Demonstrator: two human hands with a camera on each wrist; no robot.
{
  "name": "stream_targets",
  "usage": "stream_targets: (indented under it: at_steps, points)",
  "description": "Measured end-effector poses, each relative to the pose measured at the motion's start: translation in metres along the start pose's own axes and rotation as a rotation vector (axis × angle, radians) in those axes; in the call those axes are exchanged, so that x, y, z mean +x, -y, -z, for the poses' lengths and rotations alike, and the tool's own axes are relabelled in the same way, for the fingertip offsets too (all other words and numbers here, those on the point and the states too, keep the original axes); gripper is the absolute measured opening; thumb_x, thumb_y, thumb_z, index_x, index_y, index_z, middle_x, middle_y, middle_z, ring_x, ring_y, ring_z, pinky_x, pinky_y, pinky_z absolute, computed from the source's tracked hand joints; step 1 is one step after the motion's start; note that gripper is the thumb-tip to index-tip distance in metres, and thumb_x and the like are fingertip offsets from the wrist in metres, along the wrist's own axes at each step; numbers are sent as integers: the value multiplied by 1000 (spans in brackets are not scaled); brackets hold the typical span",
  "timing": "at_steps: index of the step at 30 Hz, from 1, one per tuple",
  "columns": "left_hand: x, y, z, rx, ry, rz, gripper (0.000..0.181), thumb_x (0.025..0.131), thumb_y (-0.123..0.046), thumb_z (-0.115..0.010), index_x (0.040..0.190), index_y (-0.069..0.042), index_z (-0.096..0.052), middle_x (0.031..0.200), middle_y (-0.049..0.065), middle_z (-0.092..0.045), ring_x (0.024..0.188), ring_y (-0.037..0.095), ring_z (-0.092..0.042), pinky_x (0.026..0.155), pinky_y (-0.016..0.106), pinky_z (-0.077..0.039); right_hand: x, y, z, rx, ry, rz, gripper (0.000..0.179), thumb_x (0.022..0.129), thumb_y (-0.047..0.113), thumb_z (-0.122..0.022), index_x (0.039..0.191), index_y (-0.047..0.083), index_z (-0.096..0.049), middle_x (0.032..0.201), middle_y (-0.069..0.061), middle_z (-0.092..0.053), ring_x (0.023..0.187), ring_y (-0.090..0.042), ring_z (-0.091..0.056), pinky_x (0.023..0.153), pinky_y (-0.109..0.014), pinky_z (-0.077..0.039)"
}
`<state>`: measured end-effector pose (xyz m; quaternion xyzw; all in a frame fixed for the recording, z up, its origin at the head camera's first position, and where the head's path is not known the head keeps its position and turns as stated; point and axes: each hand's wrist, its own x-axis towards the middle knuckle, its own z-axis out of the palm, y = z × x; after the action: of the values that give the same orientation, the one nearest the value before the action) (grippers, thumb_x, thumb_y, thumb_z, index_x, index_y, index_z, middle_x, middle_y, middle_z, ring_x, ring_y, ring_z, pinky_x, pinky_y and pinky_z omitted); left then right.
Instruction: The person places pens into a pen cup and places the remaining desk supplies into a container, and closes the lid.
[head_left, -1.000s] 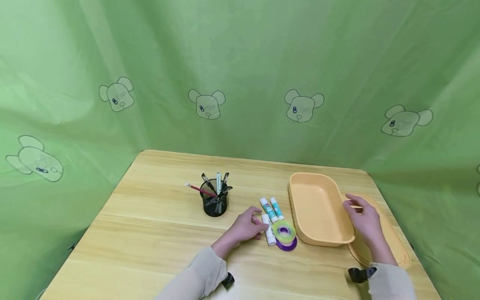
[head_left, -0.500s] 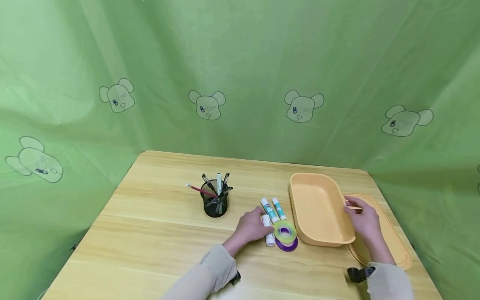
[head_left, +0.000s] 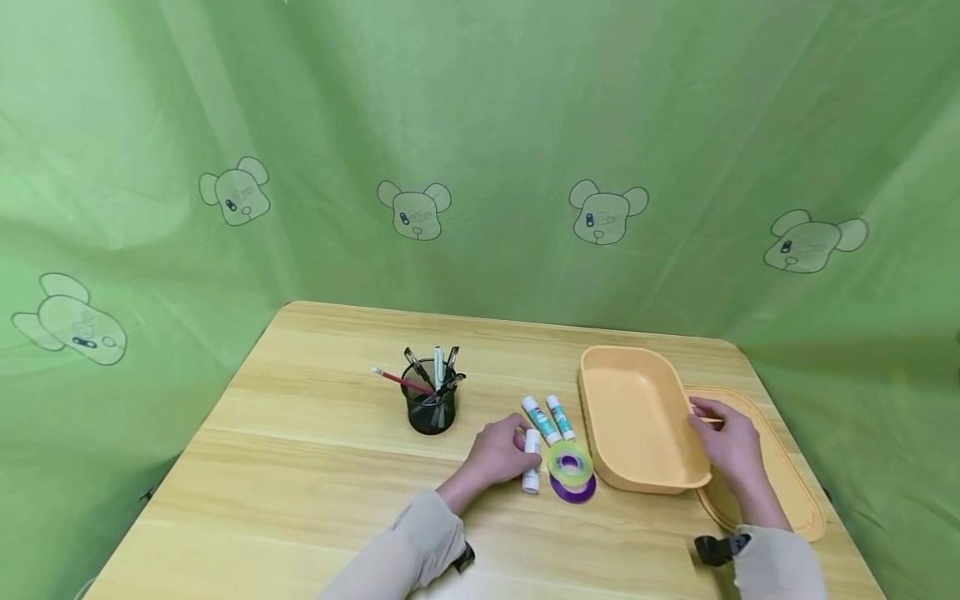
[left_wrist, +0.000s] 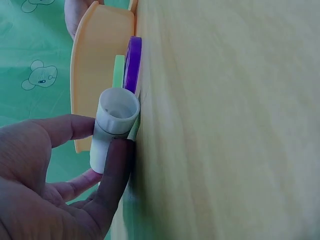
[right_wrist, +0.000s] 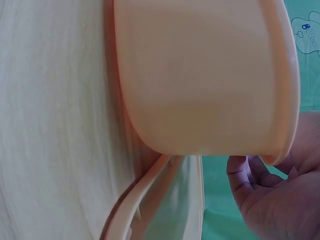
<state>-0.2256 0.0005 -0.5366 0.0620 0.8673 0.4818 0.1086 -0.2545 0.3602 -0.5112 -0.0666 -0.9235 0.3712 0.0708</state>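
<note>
My left hand pinches a white glue stick between thumb and fingers. In the left wrist view the glue stick points its hollow round end at the camera, close beside the tabletop. Just right of it lie a yellow-green tape roll and a purple tape roll, partly overlapping. Two teal-and-white glue sticks lie side by side behind them. At the right, my right hand holds the rim of an orange plastic box; in the right wrist view its fingers curl under that rim.
An orange lid lies flat on the table, partly under the box's right side. A black mesh pen holder with brushes, a pen and a red pencil stands left of the glue sticks. Green curtain surrounds the wooden table.
My left hand moved right over the white glue stick, then slightly back left, taking hold of it and turning it more upright in view. My right hand stayed at the box.
</note>
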Motion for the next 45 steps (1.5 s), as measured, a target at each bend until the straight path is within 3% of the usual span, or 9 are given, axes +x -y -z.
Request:
stream_targets:
  at_steps: [7,12,19,23,30,39,45]
  points:
    - [-2,4,2,-84,20,-30,39,84,-10,-81,119,-10,-63,91,1,-64,69,10,-60,56,23,-53,-1,2,2,-7,25,-27,41,106,20,-58,139,-4,-61,125,-26,-64,83,-1,-54,61,-17,-54]
    - [-3,6,2,-94,34,-55,48,87,-11,-81,130,-12,-61,99,0,-65,71,9,-60,59,24,-54,-1,1,2,-13,34,-29,41,106,21,-57,139,-3,-60,126,-26,-64,82,1,-54,61,-18,-55]
    - [-8,3,3,-210,66,-72,50,89,-7,-79,134,-15,-59,112,2,-64,66,9,-61,54,25,-55,-1,0,2,-13,30,-26,41,106,21,-58,139,-3,-60,125,-26,-64,81,1,-54,60,-19,-56]
    - [-7,0,5,-270,77,-107,50,90,-7,-78,135,-17,-58,115,3,-62,72,10,-63,58,28,-58,-1,0,1,-9,31,-30,41,106,21,-57,139,-3,-61,125,-26,-64,83,-4,-56,60,-19,-56]
    - [1,-10,10,-330,82,-151,51,92,-10,-77,137,-21,-57,117,0,-61,81,10,-67,70,44,-63,-3,1,2,-8,32,-23,42,106,21,-57,140,-4,-60,125,-26,-64,85,-8,-58,60,-20,-56]
    - [14,-23,15,-388,59,-186,54,91,-6,-77,138,-22,-58,117,1,-59,85,11,-66,83,44,-64,-4,0,-1,-9,37,3,42,106,23,-59,139,-3,-61,124,-25,-65,81,2,-55,60,-20,-56]
    - [28,-36,15,-435,61,-221,54,93,-5,-74,140,-22,-56,122,3,-58,86,11,-69,85,53,-63,-5,0,1,-9,38,-21,44,106,24,-57,140,-4,-59,125,-25,-64,82,-2,-55,59,-20,-55]
